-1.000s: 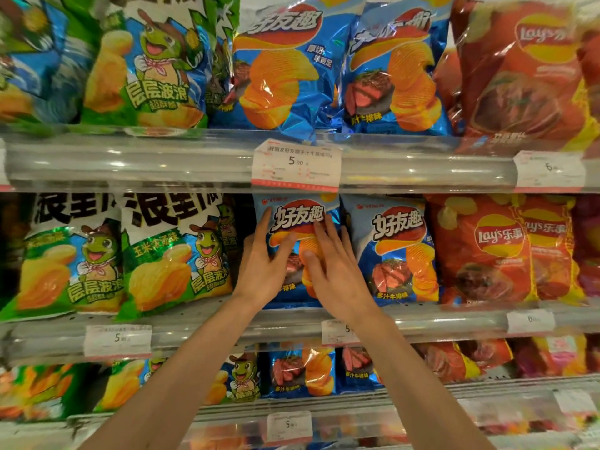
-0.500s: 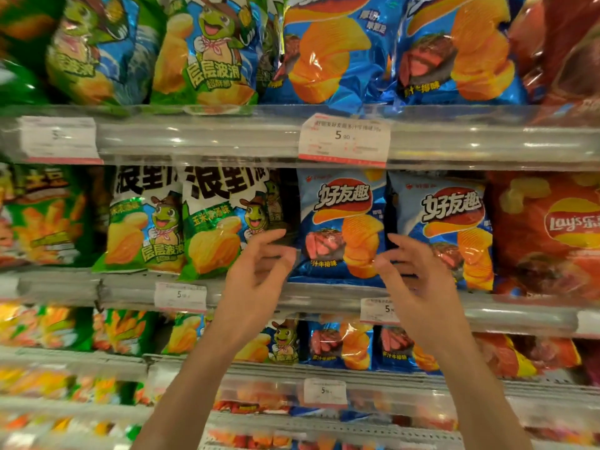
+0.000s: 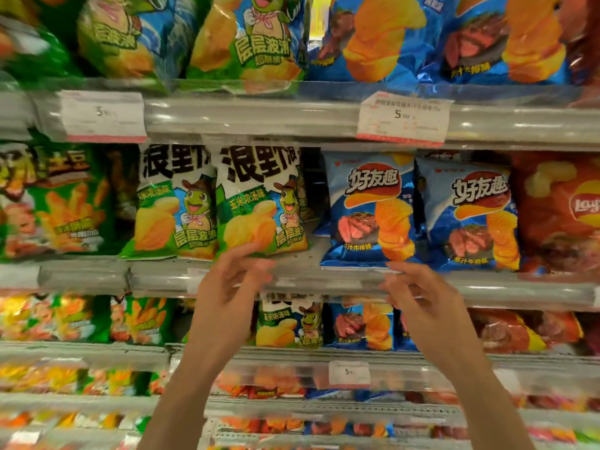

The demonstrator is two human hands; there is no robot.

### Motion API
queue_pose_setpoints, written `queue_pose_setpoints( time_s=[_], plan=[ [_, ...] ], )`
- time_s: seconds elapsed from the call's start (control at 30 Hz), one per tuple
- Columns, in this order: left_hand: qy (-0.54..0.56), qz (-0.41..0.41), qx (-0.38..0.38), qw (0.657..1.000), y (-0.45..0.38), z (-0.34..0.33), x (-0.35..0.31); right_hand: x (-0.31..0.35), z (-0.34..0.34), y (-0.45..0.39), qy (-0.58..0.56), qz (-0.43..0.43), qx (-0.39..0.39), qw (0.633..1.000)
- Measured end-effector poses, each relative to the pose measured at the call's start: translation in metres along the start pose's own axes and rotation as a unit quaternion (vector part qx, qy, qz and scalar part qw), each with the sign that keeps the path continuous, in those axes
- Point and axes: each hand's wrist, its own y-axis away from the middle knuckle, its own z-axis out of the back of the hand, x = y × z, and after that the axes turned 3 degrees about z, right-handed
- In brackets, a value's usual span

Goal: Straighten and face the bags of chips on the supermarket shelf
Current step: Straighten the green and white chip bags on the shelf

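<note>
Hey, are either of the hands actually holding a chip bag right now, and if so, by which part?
Neither hand has a grip on anything. The left hand reaches toward the bottom edge of the green frog-cartoon chip bag; contact cannot be told. The right hand hovers empty.

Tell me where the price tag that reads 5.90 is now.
In the head view, the price tag is upper right, clipped to the shelf rail above the left blue steak-flavour bag.
</note>
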Motion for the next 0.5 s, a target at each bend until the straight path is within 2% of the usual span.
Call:
queue_pose_setpoints(
  time_s=[0.3,0.5],
  plan=[
    [0.011,-0.002,0.052,0.999,-0.031,0.078,0.022,0.04,-0.084,0.021,0.009,-0.032,-0.076,0.997],
    [0.005,-0.034,0.051,0.998,-0.048,0.082,0.016,0.064,-0.114,0.007,0.033,-0.023,-0.086,0.996]
  ],
)
